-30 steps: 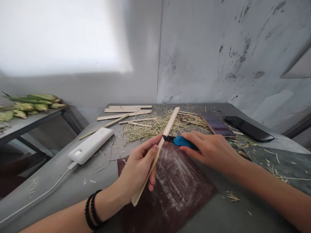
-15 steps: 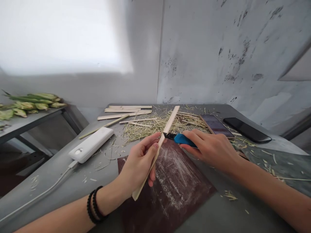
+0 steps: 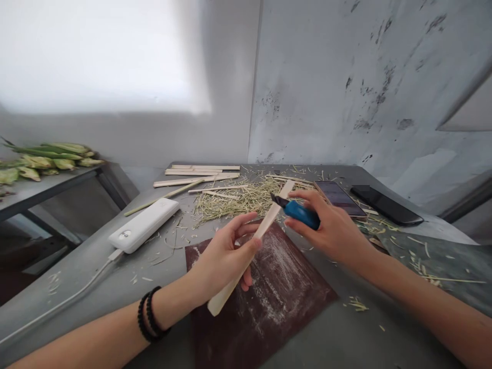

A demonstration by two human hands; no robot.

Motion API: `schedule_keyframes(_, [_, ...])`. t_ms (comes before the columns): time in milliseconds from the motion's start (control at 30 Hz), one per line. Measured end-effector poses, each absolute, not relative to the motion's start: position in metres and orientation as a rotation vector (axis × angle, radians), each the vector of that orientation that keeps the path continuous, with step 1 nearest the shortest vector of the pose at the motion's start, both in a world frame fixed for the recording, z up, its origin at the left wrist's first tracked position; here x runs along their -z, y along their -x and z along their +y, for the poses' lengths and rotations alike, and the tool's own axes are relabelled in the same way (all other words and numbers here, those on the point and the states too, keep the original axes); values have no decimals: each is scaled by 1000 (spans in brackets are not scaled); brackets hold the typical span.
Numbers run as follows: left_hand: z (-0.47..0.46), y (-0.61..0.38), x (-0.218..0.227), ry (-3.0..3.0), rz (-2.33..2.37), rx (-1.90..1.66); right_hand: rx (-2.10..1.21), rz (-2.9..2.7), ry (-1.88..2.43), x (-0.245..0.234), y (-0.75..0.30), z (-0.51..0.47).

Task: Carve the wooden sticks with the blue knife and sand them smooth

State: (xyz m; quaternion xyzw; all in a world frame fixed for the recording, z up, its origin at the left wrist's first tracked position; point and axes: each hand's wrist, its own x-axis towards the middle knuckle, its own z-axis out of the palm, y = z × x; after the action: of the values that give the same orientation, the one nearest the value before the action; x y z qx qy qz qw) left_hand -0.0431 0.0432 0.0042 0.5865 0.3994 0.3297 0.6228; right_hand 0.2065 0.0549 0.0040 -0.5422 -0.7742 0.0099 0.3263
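Note:
My left hand [image 3: 230,256] grips a flat pale wooden strip [image 3: 269,219], thumb on top and fingers beneath. The strip slants from lower left up to the right, over a dark red-brown sheet of sandpaper [image 3: 284,287] dusted with pale powder. In my right hand [image 3: 334,225] is a utility knife [image 3: 302,212] with a blue handle; its dark blade end points up and left, across the upper part of the strip. Whether the blade touches the wood I cannot tell. Behind both hands lies a heap of thin shavings [image 3: 226,205].
A white power bank [image 3: 146,225] with a cable lies at left. More wooden strips [image 3: 200,177] rest at the back. Two phones [image 3: 340,199] lie at right, near a dark green sheet [image 3: 442,261]. Corn cobs in husks [image 3: 49,161] sit on a side table.
My right hand has lifted the knife slightly up the strip and tilted its blade upward. The strip's top end has shifted right and lower as my left hand turned it a little.

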Motion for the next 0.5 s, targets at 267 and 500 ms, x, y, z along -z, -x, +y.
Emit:
schedule_keyframes(267, [50, 52, -23, -1177, 770, -615, -233, -2012, 1422, -8, -218, 61])
schedule_keyframes(500, [57, 58, -24, -1175, 688, -487, -105, -1637, 1505, -10, -234, 68])
